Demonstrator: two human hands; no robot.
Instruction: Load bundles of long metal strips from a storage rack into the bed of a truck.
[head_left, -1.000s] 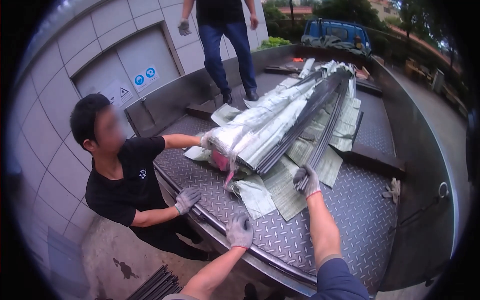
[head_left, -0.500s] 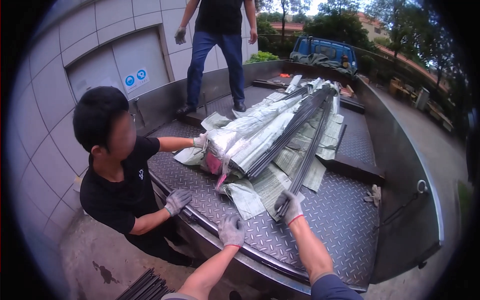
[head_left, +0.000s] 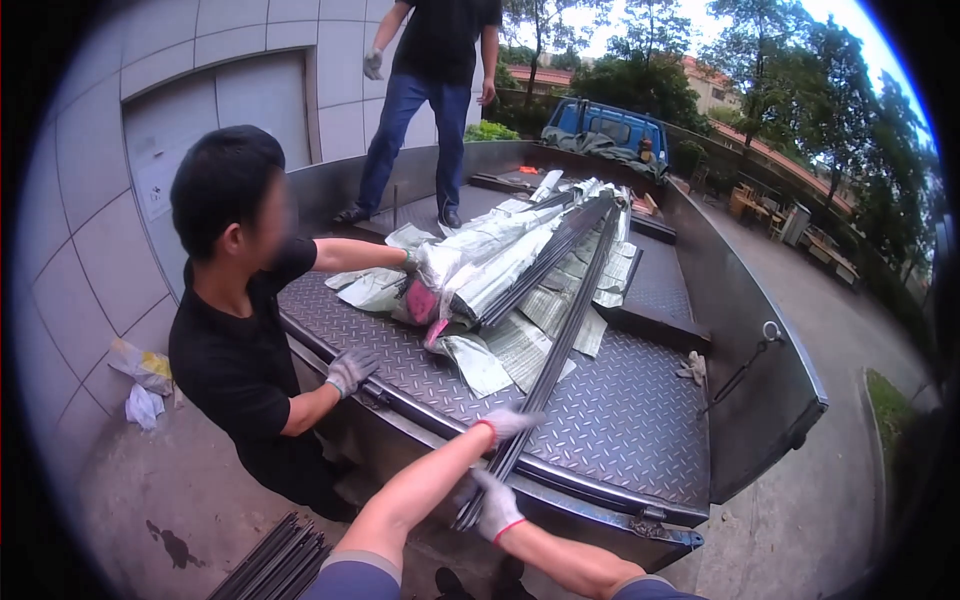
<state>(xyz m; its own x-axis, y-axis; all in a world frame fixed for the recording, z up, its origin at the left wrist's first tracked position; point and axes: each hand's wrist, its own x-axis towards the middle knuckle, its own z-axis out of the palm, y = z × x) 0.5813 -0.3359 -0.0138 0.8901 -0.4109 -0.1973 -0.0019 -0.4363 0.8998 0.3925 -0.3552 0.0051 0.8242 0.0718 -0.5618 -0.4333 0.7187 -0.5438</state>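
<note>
A bundle of long, thin dark metal rods (head_left: 572,345) slopes from the wrapped pile over the tail edge of a truck bed (head_left: 620,440). My gloved right hand (head_left: 497,508) is closed around the bundle close to its near end, which sticks out past the edge. Higher up, my gloved left hand (head_left: 512,424) lies across the same rods with its fingers stretched out; it is slightly blurred. Behind them rests the pile of rods in silvery wrapping (head_left: 510,250), with a pink patch (head_left: 421,300) at its near end.
At left, a co-worker (head_left: 240,290) has one gloved hand on the wrapped pile and the other on the bed's edge. Another person (head_left: 430,110) stands on the bed. More dark rods (head_left: 275,560) lie on the ground. A side panel (head_left: 750,340) borders the right; a glove (head_left: 692,368) lies beside it.
My right hand has drawn the rods toward me, so their ends now pass the bed's edge. My left hand has moved from the edge onto the rods. The view has shifted.
</note>
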